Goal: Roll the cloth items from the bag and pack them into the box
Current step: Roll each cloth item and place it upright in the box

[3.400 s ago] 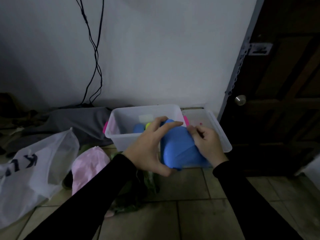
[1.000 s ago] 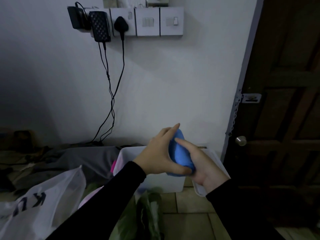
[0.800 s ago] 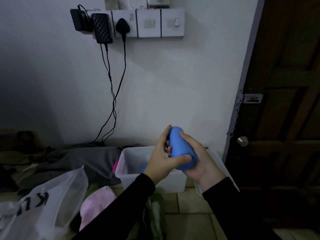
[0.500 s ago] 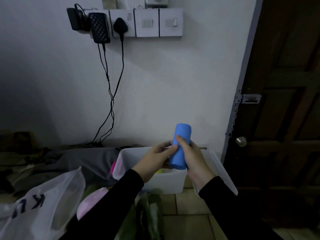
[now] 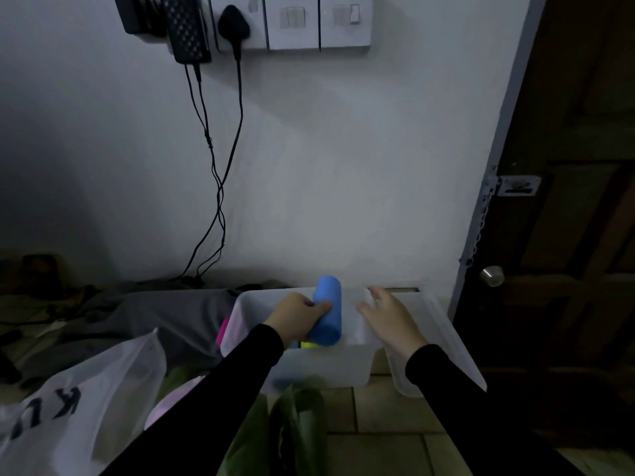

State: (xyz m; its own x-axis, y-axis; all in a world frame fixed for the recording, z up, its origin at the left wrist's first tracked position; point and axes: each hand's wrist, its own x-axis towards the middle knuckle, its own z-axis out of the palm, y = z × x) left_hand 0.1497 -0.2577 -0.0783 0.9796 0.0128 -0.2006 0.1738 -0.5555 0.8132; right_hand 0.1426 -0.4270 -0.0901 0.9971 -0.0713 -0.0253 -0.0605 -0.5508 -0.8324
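1. Dim room, white wall, tiled floor (image 5: 378,451) at bottom.
2. Left hand (image 5: 294,314) now alone grips blue cloth roll (image 5: 328,310), lowered over clear box (image 5: 330,365) at lower centre.
3. Right hand (image 5: 390,314) has let go, fingers spread loose beside roll.
4. Plastic bag (image 5: 79,413) lower left.

Clearance around the box, head view

Box (image 5: 347,367) open on top; access from above and from the near side is free. Left hand (image 5: 296,316) with the blue cloth roll (image 5: 328,312) fills the left-centre of the opening; rolls already sit low at the front left, yellow one (image 5: 308,344) showing. Right part of the opening is free, right hand (image 5: 390,316) spread above it. Wall (image 5: 343,187) shuts off the far side. Lid (image 5: 446,338) leans against the right wall of the box, door (image 5: 577,235) beyond. Left flank blocked by grey fabric (image 5: 165,314) and plastic bag (image 5: 79,413); green cloth (image 5: 295,424) lies on the floor in front.
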